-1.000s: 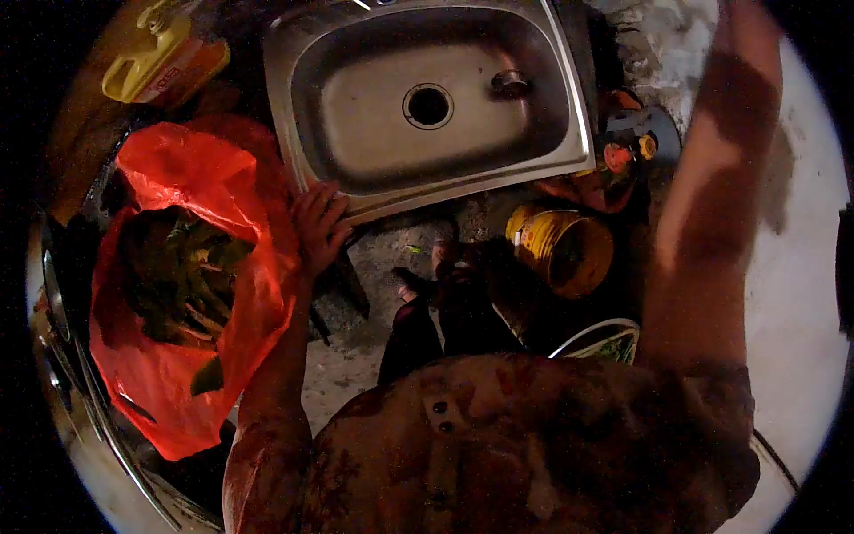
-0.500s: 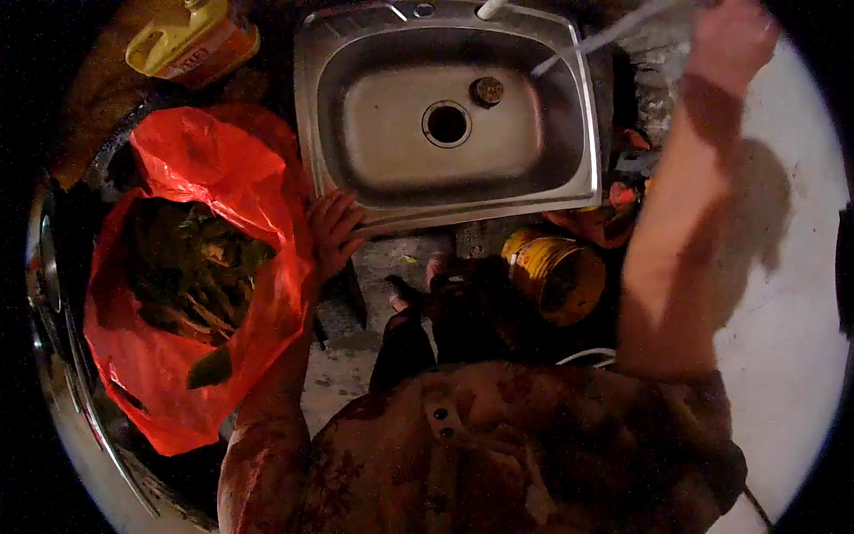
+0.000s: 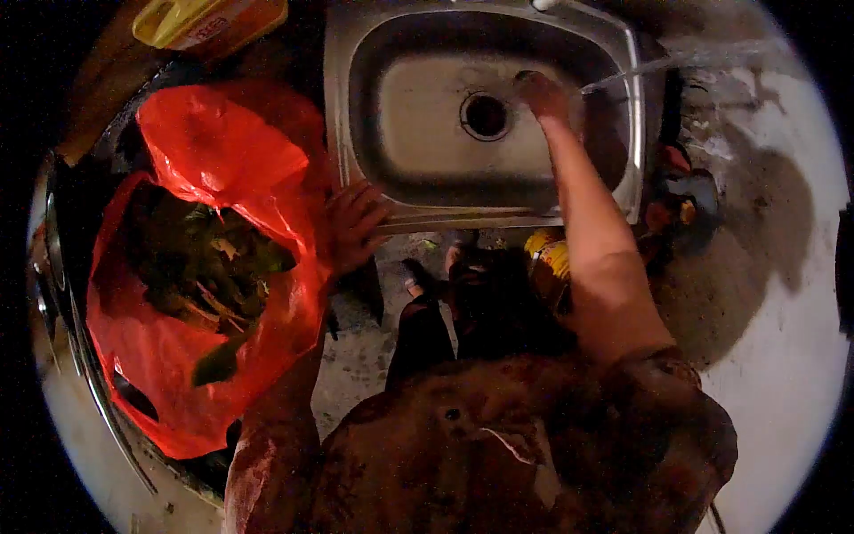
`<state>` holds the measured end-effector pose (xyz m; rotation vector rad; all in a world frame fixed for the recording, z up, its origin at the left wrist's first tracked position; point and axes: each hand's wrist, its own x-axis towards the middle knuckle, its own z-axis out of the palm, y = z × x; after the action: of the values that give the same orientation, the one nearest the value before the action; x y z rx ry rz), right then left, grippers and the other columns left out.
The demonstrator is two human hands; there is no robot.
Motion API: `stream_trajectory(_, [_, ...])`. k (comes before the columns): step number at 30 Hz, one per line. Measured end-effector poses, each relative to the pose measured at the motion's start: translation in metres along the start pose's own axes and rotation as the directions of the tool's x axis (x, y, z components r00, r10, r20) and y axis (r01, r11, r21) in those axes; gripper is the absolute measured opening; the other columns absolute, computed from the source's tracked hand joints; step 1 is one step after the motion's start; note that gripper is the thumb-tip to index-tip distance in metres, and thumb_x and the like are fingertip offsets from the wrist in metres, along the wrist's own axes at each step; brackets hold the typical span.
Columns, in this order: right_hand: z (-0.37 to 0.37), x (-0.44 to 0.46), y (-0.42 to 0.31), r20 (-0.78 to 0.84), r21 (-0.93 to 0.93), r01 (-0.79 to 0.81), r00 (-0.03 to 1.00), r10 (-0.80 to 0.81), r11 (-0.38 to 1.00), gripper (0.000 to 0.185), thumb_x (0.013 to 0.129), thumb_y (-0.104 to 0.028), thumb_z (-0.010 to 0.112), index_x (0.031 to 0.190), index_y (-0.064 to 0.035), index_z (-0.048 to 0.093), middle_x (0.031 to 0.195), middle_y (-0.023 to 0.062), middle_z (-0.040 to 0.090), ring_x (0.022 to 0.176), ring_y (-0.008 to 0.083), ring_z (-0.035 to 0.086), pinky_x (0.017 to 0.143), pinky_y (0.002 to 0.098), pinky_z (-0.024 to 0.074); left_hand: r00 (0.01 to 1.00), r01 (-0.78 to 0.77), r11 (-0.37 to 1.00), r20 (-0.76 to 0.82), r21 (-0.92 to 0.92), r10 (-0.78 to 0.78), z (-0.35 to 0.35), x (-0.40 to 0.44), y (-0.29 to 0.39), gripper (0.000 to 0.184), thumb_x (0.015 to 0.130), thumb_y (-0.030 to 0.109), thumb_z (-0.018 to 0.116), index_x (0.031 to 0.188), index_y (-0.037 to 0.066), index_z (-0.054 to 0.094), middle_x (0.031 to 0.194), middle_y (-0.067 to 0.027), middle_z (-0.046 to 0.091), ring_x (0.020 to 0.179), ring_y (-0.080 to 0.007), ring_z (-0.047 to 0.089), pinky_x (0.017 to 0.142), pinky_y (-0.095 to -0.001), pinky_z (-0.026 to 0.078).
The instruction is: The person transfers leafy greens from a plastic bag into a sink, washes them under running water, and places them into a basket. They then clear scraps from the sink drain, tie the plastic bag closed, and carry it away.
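My left hand [image 3: 356, 224] rests with spread fingers on the near left corner of the metal sink [image 3: 427, 216], beside a red plastic bag [image 3: 222, 156]. Dark green leaves and stems [image 3: 209, 267] fill the bag's open mouth. Inside the basin, right of the drain hole [image 3: 487, 116], my right hand [image 3: 541, 93] reaches down with its fingers bent. A small dark round thing shows at those fingertips, mostly hidden. A pale hose or stream [image 3: 676, 60] crosses the sink's right rim, its end over the basin.
A yellow jug [image 3: 209, 22] lies at the upper left. Below the sink's right side, a yellow bucket [image 3: 549, 258] is partly behind my right forearm. Red and orange items [image 3: 667, 214] are right of the sink. Metal rims [image 3: 80, 356] curve along the far left.
My right hand has come down from the upper right into the basin, to where the small round object lay. My left hand has stayed on the sink's edge. The view has shifted.
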<state>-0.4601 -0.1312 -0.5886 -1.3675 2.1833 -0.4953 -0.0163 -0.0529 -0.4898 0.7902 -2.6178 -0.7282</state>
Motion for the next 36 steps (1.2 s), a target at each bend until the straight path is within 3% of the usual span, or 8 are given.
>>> stream_trajectory(4, [0.03,-0.005,0.024,0.019,-0.666,0.282,0.932,-0.362,0.69,0.045,0.083,-0.016,0.061,0.127,-0.0147,0.053,0.136,0.0165,0.042,0.121,0.0365,0.045,0.089,0.0451,0.0492,0.998,0.05,0.998,0.026,0.027,-0.05,-0.007,0.001,0.011,0.057,0.067,0.028,0.073,0.12,0.013,0.058,0.14,-0.0088,0.044,0.13,-0.0314,0.038,0.106,-0.0483,0.031])
stream_trajectory(8, [0.027,-0.036,0.021,-0.053,-0.557,-0.182,0.982,0.183,0.811,0.044,0.086,-0.016,0.057,0.13,-0.0143,0.051,0.137,0.0195,0.043,0.12,0.0406,0.046,0.091,0.0467,0.0475,0.999,0.003,1.0,-0.048,-0.016,-0.004,0.008,-0.006,0.002,0.057,0.067,0.028,0.073,0.12,0.013,0.057,0.141,-0.0086,0.043,0.132,-0.0304,0.036,0.106,-0.0493,0.03])
stream_trajectory(10, [0.015,-0.045,0.054,0.091,-0.809,0.045,0.995,0.05,0.586,0.057,0.076,-0.026,0.071,0.128,-0.0107,0.051,0.137,0.016,0.043,0.126,0.0356,0.041,0.094,0.0476,0.0459,0.999,0.012,1.0,-0.046,-0.018,-0.013,0.009,-0.007,0.001,0.057,0.067,0.027,0.073,0.12,0.013,0.056,0.141,-0.0085,0.042,0.132,-0.03,0.036,0.106,-0.0497,0.028])
stream_trajectory(15, [-0.036,-0.063,0.026,0.231,-0.239,-0.072,0.964,0.129,0.968,0.076,0.078,-0.037,0.07,0.138,-0.0053,0.036,0.122,0.0215,0.056,0.102,0.0386,0.059,0.085,0.0448,0.0485,0.996,0.041,0.999,-0.08,-0.017,-0.042,0.013,-0.006,0.004,0.057,0.067,0.028,0.074,0.12,0.013,0.056,0.141,-0.0084,0.043,0.132,-0.0305,0.036,0.107,-0.0494,0.027])
stream_trajectory(20, [0.026,-0.047,0.07,0.136,0.387,-0.191,0.979,0.149,0.902,0.085,0.067,-0.032,0.083,0.133,0.0003,0.041,0.122,0.0191,0.058,0.101,0.0265,0.061,0.083,0.0368,0.0497,0.997,0.02,0.996,-0.074,-0.085,-0.026,0.021,-0.004,-0.002,0.057,0.068,0.029,0.074,0.12,0.014,0.057,0.14,-0.0075,0.044,0.131,-0.0299,0.038,0.106,-0.0488,0.029])
stream_trajectory(25, [0.005,-0.06,0.028,0.202,0.202,-0.11,0.977,0.069,0.973,0.084,0.063,-0.015,0.086,0.135,-0.0044,0.043,0.117,0.0118,0.059,0.103,0.0262,0.06,0.084,0.0355,0.0507,0.998,0.014,0.999,-0.06,-0.041,-0.016,0.01,-0.004,0.004,0.057,0.069,0.027,0.074,0.121,0.014,0.057,0.14,-0.0077,0.044,0.13,-0.0303,0.038,0.106,-0.0485,0.029])
stream_trajectory(30, [0.007,-0.063,0.04,-0.012,0.699,0.025,1.0,-0.023,0.715,0.088,0.061,-0.016,0.087,0.136,-0.0082,0.043,0.119,0.0144,0.059,0.11,0.027,0.057,0.091,0.0379,0.0481,0.999,0.049,0.999,0.007,-0.015,-0.049,0.001,0.0,0.01,0.057,0.069,0.026,0.075,0.122,0.014,0.057,0.14,-0.0076,0.044,0.131,-0.0292,0.038,0.107,-0.0481,0.029])
stream_trajectory(36, [-0.019,-0.073,0.018,0.037,0.224,-0.068,0.997,0.062,0.972,0.085,0.064,-0.021,0.086,0.136,-0.0073,0.042,0.121,0.0172,0.058,0.108,0.0271,0.058,0.089,0.0384,0.0485,0.999,0.045,0.999,0.005,0.018,-0.045,0.011,-0.004,0.004,0.056,0.071,0.025,0.075,0.122,0.014,0.057,0.14,-0.0079,0.043,0.132,-0.0296,0.036,0.108,-0.0481,0.029])
